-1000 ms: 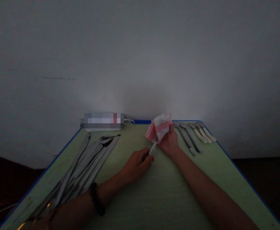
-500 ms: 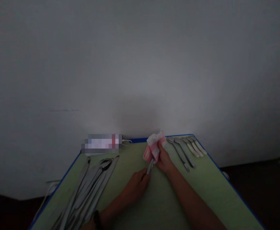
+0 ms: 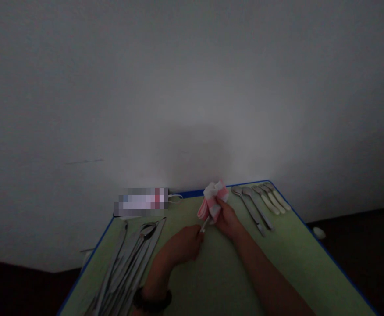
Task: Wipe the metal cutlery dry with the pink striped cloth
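My left hand [image 3: 188, 243] is closed round the handle of a piece of metal cutlery [image 3: 206, 223]. The other end of that piece is hidden inside a folded pink-and-white cloth [image 3: 208, 204], so its kind does not show. My right hand [image 3: 227, 219] grips the cloth around it, thumb on top. Right of the cloth, two metal spoons [image 3: 257, 208] lie side by side on the table. Beside them are several forks with cream handles [image 3: 272, 202]. On the left, several long metal pieces of cutlery, a spoon [image 3: 148, 229] among them, lie in a loose pile.
The green table [image 3: 225, 281] has a blue edge and stands against a grey wall [image 3: 192, 87]. A blurred-out white item [image 3: 142, 202] with a white cable [image 3: 177, 198] lies at the back left. A small white object [image 3: 319, 233] is beyond the right edge.
My left wrist has turned and risen, and the angle of the metal handle has shifted. My right hand stays on the cloth. The view has tilted slightly.
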Tool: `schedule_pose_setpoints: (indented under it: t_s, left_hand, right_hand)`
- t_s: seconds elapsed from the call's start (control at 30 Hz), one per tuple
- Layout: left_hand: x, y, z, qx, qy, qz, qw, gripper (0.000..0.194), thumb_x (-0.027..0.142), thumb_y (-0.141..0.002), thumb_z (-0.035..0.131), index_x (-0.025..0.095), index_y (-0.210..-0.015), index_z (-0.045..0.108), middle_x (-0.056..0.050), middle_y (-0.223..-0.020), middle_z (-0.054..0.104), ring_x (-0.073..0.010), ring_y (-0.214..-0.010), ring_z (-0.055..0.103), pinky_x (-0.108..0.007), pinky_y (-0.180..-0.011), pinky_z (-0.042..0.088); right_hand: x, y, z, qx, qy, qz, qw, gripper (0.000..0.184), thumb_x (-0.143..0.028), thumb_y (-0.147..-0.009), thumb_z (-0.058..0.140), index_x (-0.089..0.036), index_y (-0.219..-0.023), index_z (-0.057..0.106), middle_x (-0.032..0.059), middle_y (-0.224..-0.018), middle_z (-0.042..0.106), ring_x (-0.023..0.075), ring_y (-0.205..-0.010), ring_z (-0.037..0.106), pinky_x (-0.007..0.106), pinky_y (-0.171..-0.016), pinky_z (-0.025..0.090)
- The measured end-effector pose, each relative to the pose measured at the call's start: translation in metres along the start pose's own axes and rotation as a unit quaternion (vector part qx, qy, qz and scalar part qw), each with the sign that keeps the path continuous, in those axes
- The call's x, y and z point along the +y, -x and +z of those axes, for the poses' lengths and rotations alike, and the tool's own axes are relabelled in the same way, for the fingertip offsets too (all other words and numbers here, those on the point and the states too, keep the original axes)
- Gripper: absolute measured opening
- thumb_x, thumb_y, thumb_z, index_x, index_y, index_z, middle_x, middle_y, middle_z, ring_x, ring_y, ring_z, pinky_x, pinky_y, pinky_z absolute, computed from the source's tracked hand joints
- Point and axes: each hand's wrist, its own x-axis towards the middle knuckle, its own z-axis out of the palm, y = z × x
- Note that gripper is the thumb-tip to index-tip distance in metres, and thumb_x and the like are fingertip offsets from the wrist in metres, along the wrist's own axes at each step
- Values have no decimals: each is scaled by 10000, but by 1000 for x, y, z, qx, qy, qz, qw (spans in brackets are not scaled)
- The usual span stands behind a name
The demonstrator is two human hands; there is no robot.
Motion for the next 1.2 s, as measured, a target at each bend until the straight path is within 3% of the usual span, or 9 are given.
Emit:
schedule_pose_setpoints:
  t_s: [0.07, 0.23, 0.33, 0.57, 0.8, 0.9, 1.03, 1.1, 1.2]
  left_hand:
    - [-5, 6, -12, 33, -32, -36, 998, 236, 218, -854, 322, 147, -867, 547, -116, -810, 656, -218, -722, 618, -297, -621, 396]
    - [-26, 25, -36, 29, -64, 5, 998, 268, 317, -914, 280, 209, -862, 520, -11, -708, 639, -154, -631, 591, -249, -592, 376]
    - [-31, 31, -40, 34, -88, -33, 995, 235, 271, -902, 300, 205, -851, 520, -14, -707, 634, -155, -628, 586, -246, -568, 355]
    - [-6, 30, -32, 16, -61, 5, 998, 262, 320, -918, 311, 205, -844, 535, -40, -787, 648, -176, -700, 596, -256, -581, 357]
    - [-13, 28, -30, -7, -61, -2, 998, 255, 289, -903, 329, 187, -861, 559, -70, -823, 656, -187, -721, 606, -264, -589, 377]
    - [-19, 28, -31, -12, -55, -2, 998, 276, 305, -900, 332, 187, -846, 576, -63, -795, 657, -183, -696, 606, -269, -595, 382]
    - [-20, 29, -32, -16, -52, -15, 998, 321, 332, -902, 321, 186, -801, 588, -50, -745, 656, -174, -653, 602, -269, -586, 383]
    - [-18, 29, -32, -17, -63, -15, 998, 318, 323, -896, 324, 183, -795, 591, -58, -749, 657, -179, -662, 604, -268, -581, 383]
    - [-15, 27, -32, -18, -74, -13, 997, 316, 311, -889, 326, 179, -785, 594, -70, -763, 661, -186, -674, 608, -270, -583, 389]
  right_hand:
    - [0, -1, 1, -12, -31, 7, 999, 248, -392, -731, 657, -192, -876, 627, 8, -873, 695, 140, -803, 626, 258, -753, 496]
    - [-4, 5, -2, -68, -14, 122, 990, 421, -543, -828, 470, -176, -975, 615, 68, -887, 683, 187, -798, 622, 339, -699, 506]
    - [-6, 9, -3, -92, 14, 185, 978, 440, -533, -838, 459, -165, -1034, 600, 93, -942, 674, 212, -822, 627, 391, -700, 510]
    - [-3, 1, -3, -40, 9, 44, 998, 169, -268, -795, 599, -189, -944, 620, 32, -991, 676, 140, -910, 613, 274, -810, 482]
    - [-9, 3, -8, -51, 14, 44, 998, 215, -101, -666, 545, -195, -846, 615, 0, -843, 689, 151, -736, 626, 298, -684, 508]
    - [-14, 8, -4, -76, -2, 48, 996, 283, -74, -619, 519, -195, -857, 617, -6, -849, 691, 148, -762, 631, 298, -727, 507]
    - [-25, 18, 9, -94, -65, 55, 992, 243, -313, -771, 539, -221, -985, 606, 0, -951, 692, 161, -907, 626, 332, -827, 494]
    - [-28, 20, 13, -100, -80, 61, 990, 361, -488, -826, 467, -231, -1051, 587, 4, -1003, 683, 167, -973, 609, 341, -857, 485]
    - [-24, 16, 13, -101, -57, 74, 991, 427, -560, -845, 409, -242, -1072, 581, 4, -1016, 679, 167, -989, 606, 338, -865, 484]
